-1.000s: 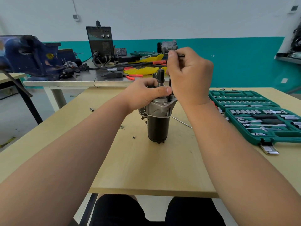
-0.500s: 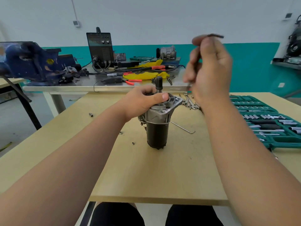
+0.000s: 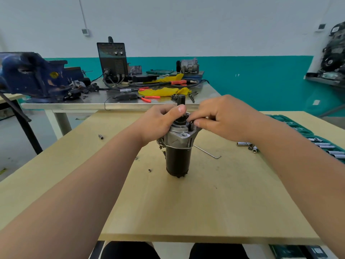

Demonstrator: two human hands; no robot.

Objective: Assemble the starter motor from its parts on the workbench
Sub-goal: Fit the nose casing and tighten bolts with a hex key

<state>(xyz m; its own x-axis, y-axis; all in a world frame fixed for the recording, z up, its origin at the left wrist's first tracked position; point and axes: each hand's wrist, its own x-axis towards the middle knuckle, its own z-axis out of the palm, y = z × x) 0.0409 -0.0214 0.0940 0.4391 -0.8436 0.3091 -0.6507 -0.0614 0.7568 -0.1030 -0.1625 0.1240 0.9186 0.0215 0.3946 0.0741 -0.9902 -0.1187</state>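
Starter motor (image 3: 178, 157) stands upright on the workbench (image 3: 205, 202), its silver end housing gripped by the left hand (image 3: 158, 124); the right hand (image 3: 227, 118) pinches a small dark key (image 3: 190, 126) at the flange. The key should probably sit square, with the body braced against twisting.

Pale wooden workbench (image 3: 205, 212) carries black-bodied, silver-capped starter motor (image 3: 178, 159), upright on end near centre. Bent steel hex key (image 3: 207, 151) lies flat just right of it. Small loose socket (image 3: 100, 136) far left; tiny nut (image 3: 149, 170) near motor's base. Chrome sockets (image 3: 246, 144) scattered right, near green socket-set case (image 3: 296, 126). Behind: steel-topped table (image 3: 89, 102) bearing blue bench vise (image 3: 33, 77), black welder box (image 3: 113, 60), yellow cloth (image 3: 164, 91), red-handled pliers (image 3: 149, 98).
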